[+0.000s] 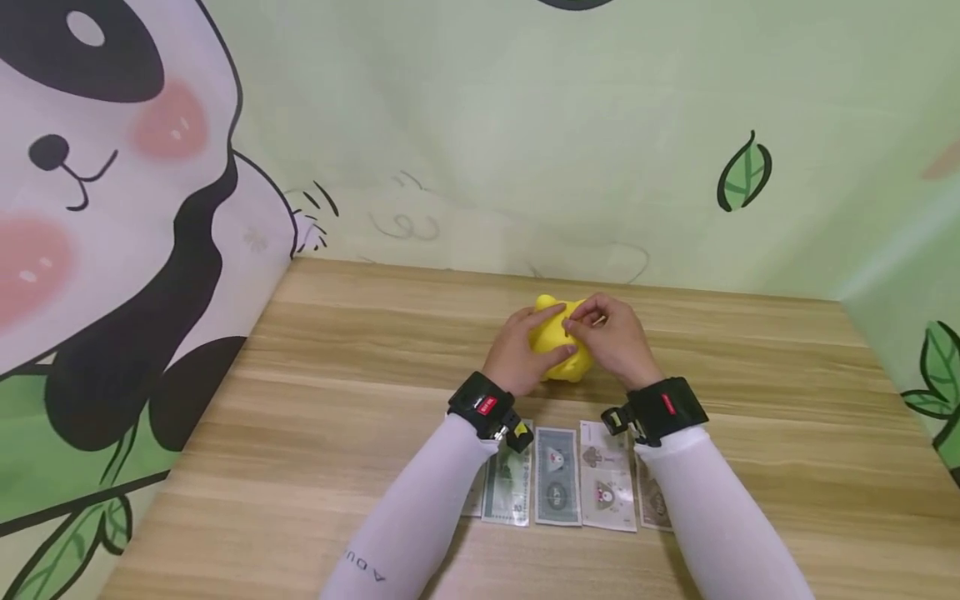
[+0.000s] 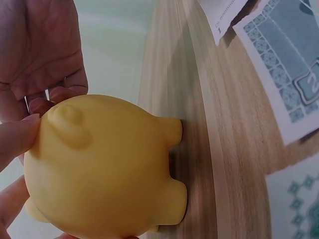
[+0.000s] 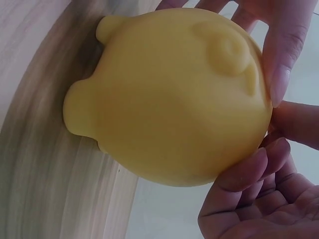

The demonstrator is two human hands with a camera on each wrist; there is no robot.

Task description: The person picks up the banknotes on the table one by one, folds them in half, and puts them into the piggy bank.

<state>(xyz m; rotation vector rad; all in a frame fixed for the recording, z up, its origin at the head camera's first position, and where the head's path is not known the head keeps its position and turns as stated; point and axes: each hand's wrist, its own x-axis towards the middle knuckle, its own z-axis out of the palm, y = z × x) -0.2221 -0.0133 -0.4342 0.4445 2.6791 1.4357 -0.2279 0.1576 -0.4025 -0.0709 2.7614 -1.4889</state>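
A yellow piggy bank (image 1: 551, 337) stands on the wooden table, its stubby feet and curled tail plain in the left wrist view. My left hand (image 1: 517, 354) grips it from the left, thumb near me and fingers across the far side. At its top my right hand (image 1: 615, 337) has bent fingers, thumb and forefinger tips pinched together. Just under those tips shows a small dark piece (image 1: 566, 332), mostly hidden; I cannot tell what it is. In the right wrist view the right fingertips (image 3: 249, 167) lie against the yellow surface.
Several play banknotes lie in a row nearer me, among them a blue-grey note (image 1: 557, 475), a green note (image 1: 507, 492) and a pale note (image 1: 609, 500). My forearms partly cover the outer ones. Behind the table rises a green wall (image 1: 487, 150) with panda and leaf drawings.
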